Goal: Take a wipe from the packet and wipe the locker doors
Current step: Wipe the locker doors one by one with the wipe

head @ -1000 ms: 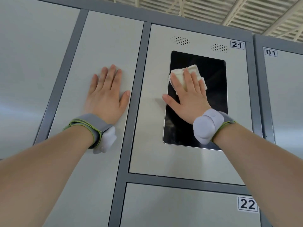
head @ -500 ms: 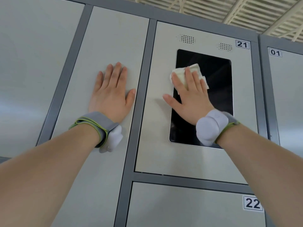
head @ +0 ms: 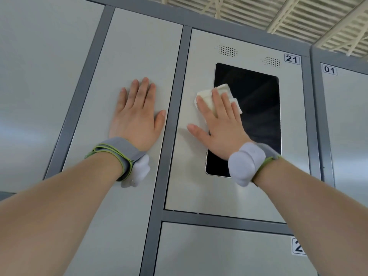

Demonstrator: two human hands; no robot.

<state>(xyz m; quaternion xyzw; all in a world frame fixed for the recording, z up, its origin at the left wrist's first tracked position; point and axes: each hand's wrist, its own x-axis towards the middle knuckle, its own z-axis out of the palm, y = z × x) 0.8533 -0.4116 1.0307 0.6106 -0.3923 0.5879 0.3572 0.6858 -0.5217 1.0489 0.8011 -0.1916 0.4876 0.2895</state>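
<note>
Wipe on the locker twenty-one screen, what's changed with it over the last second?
The right hand slid the wipe leftward, from inside the black screen to across its left edge, so it is now partly on the grey panel of door 21. Nothing was picked up or let go. The left hand stayed flat on the neighbouring door.

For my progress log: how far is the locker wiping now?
Done: the crumpled white wipe is taken. In hand: the right hand presses it on pale grey locker door 21, at the left edge of its black glass screen; the left hand rests flat on the neighbouring plain grey door. Left: probably door 01 and the door below; nothing shows them wiped.
</note>
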